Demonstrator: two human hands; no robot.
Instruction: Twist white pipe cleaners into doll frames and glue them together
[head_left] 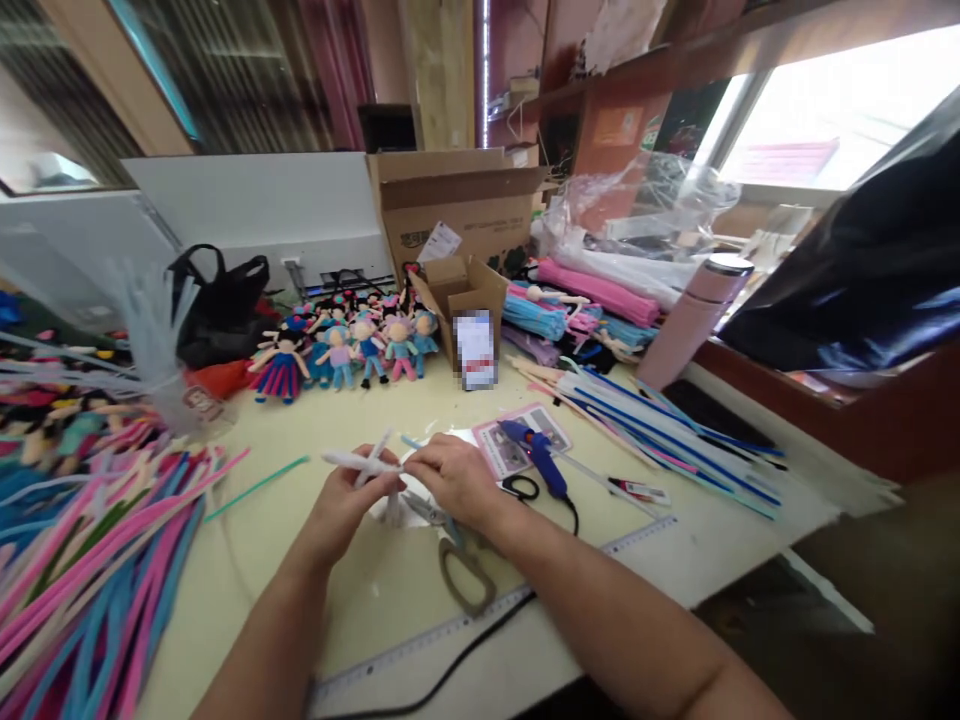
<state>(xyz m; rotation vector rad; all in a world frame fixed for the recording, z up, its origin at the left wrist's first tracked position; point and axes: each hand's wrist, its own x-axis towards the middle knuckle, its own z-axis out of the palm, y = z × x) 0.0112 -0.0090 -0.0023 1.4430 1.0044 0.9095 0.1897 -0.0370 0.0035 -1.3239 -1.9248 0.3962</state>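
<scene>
A white fuzzy pipe-cleaner piece (367,461) with crossing arms is pinched in my left hand (352,495) over the middle of the table. My right hand (450,475) meets it at its right end, fingers pressed together; a short light-blue tip sticks out above those fingers. Below my hands lie scissors (466,578) with grey-brown handles, their blades partly over a white round patch. Just right of my right hand, a blue glue gun (538,455) rests on a pink printed card (495,452).
Pipe-cleaner bundles lie left (135,590) and right (660,430). Small dolls (364,350) stand behind, beside a small open carton (472,300). A pink bottle (694,320) stands back right. A ruler (405,650) and black cable cross the front; a green stick (257,487) lies left.
</scene>
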